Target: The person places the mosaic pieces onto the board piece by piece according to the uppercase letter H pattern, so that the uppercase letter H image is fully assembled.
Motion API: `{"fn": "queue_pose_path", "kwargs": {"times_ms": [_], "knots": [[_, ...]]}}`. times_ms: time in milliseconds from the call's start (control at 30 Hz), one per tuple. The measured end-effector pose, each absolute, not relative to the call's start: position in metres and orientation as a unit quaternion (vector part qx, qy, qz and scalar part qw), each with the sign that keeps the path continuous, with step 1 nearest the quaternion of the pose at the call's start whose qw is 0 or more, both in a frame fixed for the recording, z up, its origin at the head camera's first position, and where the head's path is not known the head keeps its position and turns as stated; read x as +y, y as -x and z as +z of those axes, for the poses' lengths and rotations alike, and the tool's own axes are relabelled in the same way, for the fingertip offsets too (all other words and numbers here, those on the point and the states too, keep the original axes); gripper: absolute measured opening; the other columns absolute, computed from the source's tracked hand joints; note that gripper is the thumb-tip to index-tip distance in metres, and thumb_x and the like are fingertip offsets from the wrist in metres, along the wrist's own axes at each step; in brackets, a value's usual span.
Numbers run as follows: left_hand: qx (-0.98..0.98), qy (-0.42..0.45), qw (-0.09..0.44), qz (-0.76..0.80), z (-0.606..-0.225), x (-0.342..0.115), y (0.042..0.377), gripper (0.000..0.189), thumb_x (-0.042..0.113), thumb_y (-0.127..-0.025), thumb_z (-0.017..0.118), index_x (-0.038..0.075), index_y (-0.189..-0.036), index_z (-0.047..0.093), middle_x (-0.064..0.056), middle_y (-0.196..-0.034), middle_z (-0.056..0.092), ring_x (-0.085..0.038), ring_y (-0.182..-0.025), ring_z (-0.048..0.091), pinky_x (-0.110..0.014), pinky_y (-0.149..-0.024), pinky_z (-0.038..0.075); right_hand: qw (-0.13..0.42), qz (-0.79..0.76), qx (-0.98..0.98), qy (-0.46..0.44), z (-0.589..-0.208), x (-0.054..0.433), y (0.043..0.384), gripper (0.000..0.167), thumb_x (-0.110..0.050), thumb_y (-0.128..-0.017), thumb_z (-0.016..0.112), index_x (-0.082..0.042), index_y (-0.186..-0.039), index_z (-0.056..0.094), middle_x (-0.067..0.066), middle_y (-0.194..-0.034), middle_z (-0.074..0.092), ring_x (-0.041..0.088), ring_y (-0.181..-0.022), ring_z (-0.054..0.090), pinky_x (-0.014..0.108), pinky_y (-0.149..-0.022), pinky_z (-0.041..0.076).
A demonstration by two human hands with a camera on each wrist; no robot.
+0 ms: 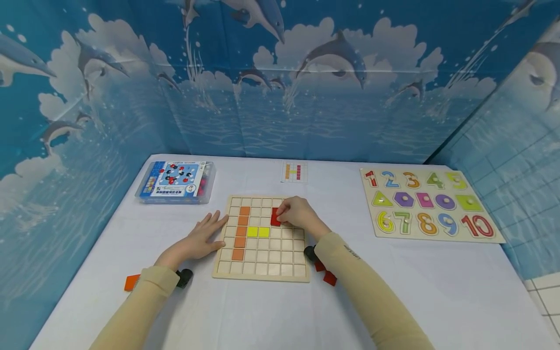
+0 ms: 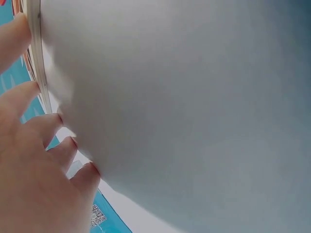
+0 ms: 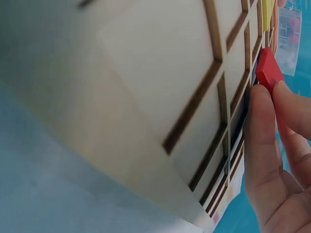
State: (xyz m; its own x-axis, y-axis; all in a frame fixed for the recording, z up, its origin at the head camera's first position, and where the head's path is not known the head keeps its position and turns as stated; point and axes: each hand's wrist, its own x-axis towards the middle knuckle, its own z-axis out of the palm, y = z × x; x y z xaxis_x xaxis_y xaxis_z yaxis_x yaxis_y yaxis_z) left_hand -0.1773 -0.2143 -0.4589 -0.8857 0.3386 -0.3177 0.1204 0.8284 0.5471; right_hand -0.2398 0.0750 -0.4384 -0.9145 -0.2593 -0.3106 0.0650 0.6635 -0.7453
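Note:
A wooden grid board (image 1: 273,270) lies on the white table. An orange column of tiles (image 1: 240,242) stands on its left part, with two yellow tiles (image 1: 258,232) beside the column. My right hand (image 1: 299,214) pinches a red tile (image 3: 268,70) between thumb and forefinger, low over the upper middle of the grid. In the right wrist view the tile is tilted, one edge close to the grid lines. My left hand (image 1: 202,238) is spread at the board's left side, its thumb and forefinger at the wooden edge (image 2: 38,53).
Loose red tiles (image 1: 330,278) lie by my right forearm, and an orange piece (image 1: 131,282) by my left sleeve. Behind the board is a small pattern card (image 1: 294,171). A clear plastic case (image 1: 177,182) stands back left; a number puzzle board (image 1: 430,206) lies right.

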Motion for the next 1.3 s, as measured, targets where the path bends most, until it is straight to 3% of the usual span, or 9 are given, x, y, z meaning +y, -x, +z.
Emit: {"fn": "queue_pose_path", "kwargs": {"times_ms": [600,900,1300], "knots": [[0.933,-0.126,0.202,0.269,-0.462,-0.215,0.177,0.074,0.028,-0.097,0.062,0.010,-0.157,0.023,-0.021,-0.165,0.005,-0.044,-0.151,-0.005,-0.063,-0.121,-0.002,0.169,-0.359,0.915,0.071,-0.441,0.071,0.233,0.008,-0.008,-0.084,0.076,-0.008,-0.081,0.069,0.005,-0.087,0.065,0.015,-0.074,0.052,0.020,-0.059,0.042],[0.934,-0.127,0.200,0.267,-0.463,-0.213,0.178,0.074,0.029,-0.097,0.062,0.012,-0.158,0.023,-0.021,-0.165,0.005,-0.043,-0.152,-0.005,-0.063,-0.121,-0.001,0.212,-0.385,0.894,0.085,-0.430,0.097,0.236,0.013,-0.018,-0.089,0.072,-0.007,-0.095,0.069,0.005,-0.089,0.068,0.014,-0.074,0.060,0.023,-0.067,0.049],[0.935,-0.128,0.199,0.265,-0.461,-0.214,0.176,0.073,0.027,-0.097,0.061,0.010,-0.157,0.023,-0.022,-0.165,0.006,-0.044,-0.151,-0.004,-0.062,-0.122,0.000,0.195,-0.378,0.894,0.142,-0.410,0.164,0.217,0.025,-0.016,-0.090,0.070,-0.003,-0.111,0.068,0.005,-0.097,0.068,0.017,-0.087,0.061,0.031,-0.081,0.051]]}}
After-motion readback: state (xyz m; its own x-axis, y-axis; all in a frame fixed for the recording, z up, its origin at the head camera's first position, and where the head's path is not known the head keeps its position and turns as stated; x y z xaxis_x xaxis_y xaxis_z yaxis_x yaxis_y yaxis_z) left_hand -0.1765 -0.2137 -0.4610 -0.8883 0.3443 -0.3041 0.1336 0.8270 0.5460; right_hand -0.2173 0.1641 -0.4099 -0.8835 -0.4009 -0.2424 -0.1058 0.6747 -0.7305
